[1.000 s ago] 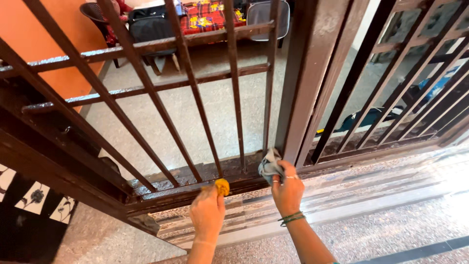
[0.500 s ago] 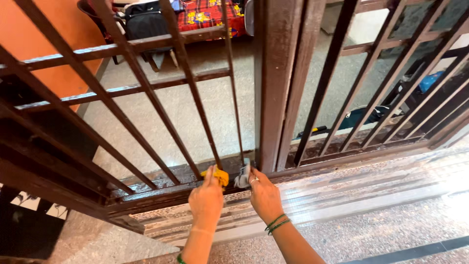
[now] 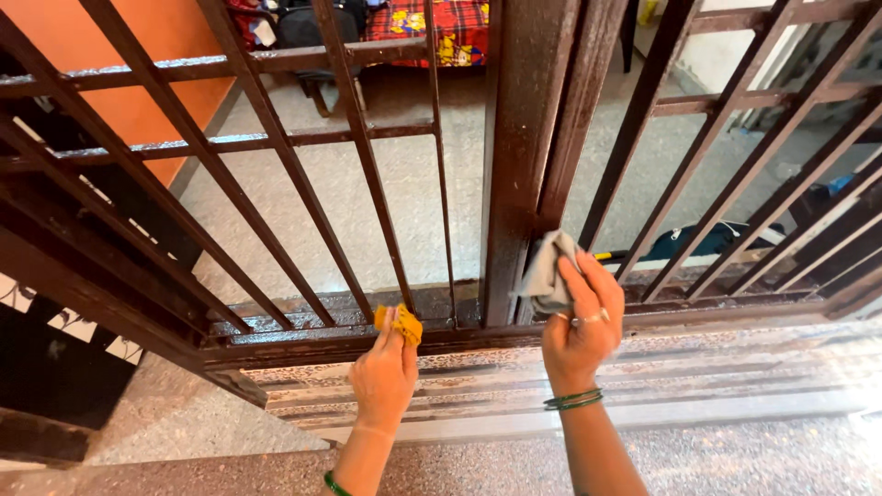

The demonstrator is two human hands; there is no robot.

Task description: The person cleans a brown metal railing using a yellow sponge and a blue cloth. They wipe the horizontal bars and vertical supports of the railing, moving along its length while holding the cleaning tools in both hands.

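Note:
A dark brown metal gate [image 3: 514, 165] of slanted bars fills the view, wet and shiny along its bottom rail [image 3: 303, 344]. My left hand [image 3: 384, 375] pinches a small yellow sponge [image 3: 401, 323] against that bottom rail. My right hand [image 3: 581, 323], with rings and green bangles, presses a grey cloth [image 3: 546, 271] against the lower part of the thick upright post. The two hands are about a hand's width apart.
A striped stone threshold [image 3: 698, 381] runs under the gate, with speckled floor in front. Behind the bars lie a grey floor, an orange wall [image 3: 147, 64], a chair [image 3: 312, 37] and a red patterned cloth [image 3: 441, 28]. A dark panel with flower tiles [image 3: 55, 340] stands at the left.
My right hand has lifted the grey cloth from the bottom rail up onto the upright post and moved right. My left hand has stayed at the rail with the sponge.

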